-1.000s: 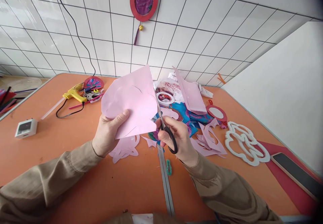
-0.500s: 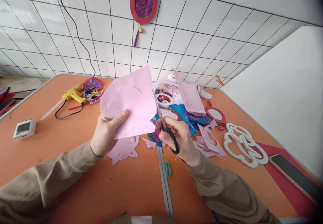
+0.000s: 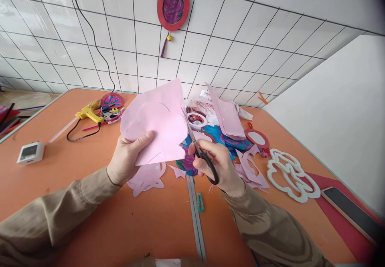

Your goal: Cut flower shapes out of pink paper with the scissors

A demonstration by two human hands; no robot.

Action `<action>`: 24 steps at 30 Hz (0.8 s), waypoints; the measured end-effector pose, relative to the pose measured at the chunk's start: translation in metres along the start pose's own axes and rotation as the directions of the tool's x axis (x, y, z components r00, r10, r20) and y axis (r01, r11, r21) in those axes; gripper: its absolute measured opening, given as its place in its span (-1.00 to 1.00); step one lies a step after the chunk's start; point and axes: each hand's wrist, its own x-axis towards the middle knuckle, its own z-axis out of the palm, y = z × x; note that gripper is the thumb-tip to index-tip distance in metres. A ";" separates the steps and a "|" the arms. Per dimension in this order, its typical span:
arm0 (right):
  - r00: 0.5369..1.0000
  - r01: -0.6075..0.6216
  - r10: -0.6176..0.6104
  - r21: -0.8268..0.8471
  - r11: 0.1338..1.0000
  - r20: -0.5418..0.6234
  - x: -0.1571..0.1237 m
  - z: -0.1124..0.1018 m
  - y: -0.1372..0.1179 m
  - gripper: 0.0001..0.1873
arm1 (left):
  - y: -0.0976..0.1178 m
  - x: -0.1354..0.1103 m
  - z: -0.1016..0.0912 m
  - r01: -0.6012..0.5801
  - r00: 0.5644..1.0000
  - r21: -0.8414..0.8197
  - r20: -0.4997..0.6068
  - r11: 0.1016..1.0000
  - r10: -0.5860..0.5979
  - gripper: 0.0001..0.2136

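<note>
I see the left hand [image 3: 126, 156] pinching a pale-pink, irregular paper-like sheet [image 3: 156, 118] above the flat orange table [image 3: 99, 227], thumb on its face, presumably leaving the right edge free for black-handled metal scissors [image 3: 194, 139] gripped in the right hand [image 3: 224, 166].

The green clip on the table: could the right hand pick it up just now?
Probably not as things stand: the right hand is taken up by the scissors. The green clip does look close by, with nothing lying over it, so putting the scissors down would likely free the hand.
</note>
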 end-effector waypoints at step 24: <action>1.000 0.004 -0.004 0.043 0.999 0.002 -0.001 0.002 0.002 -0.40 | 0.002 0.003 -0.001 0.034 0.999 -0.021 0.010 0.999 -0.034 -0.69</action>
